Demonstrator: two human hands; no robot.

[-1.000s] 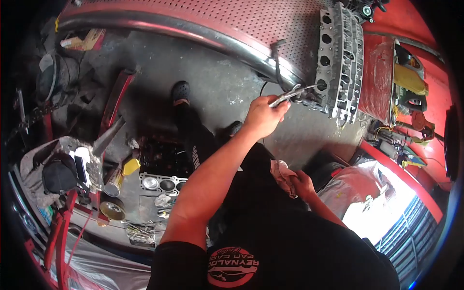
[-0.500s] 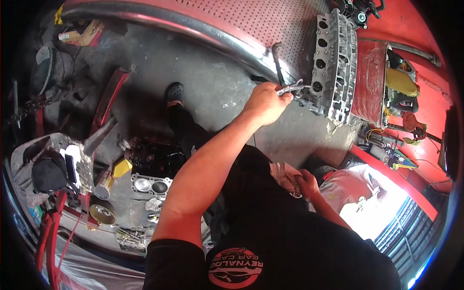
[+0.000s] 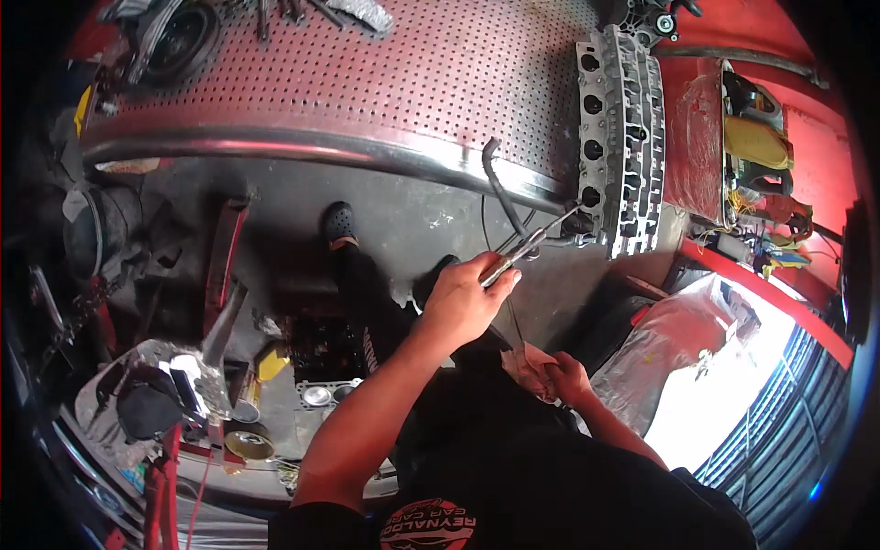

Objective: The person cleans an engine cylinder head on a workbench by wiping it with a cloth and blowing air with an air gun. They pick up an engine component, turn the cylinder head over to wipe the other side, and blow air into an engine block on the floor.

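My left hand (image 3: 466,302) is closed around a slim metal tool (image 3: 515,257), its exact kind unclear. The thin tip points up and right, at the lower end of a cylinder head (image 3: 594,147); I cannot tell whether it touches. This long grey casting, with a row of dark ports, lies at the right end of the perforated metal bench (image 3: 367,82). A bent dark bar or hose (image 3: 497,183) overlaps the bench edge beside the tool. Lower right, near my body, my right hand (image 3: 568,380) is closed on a crumpled pinkish rag (image 3: 529,371).
An engine block (image 3: 316,394) sits on the floor at left, near a red metal stand (image 3: 225,257). A yellow container (image 3: 272,362) lies beside it. Plastic-wrapped items (image 3: 665,353) stand at right. Tools and a round part (image 3: 179,46) rest on the bench's far left.
The view has shifted, bringing more of the bench in. My left hand has drawn back from the cylinder head, showing more of the tool. My right hand still holds the rag.
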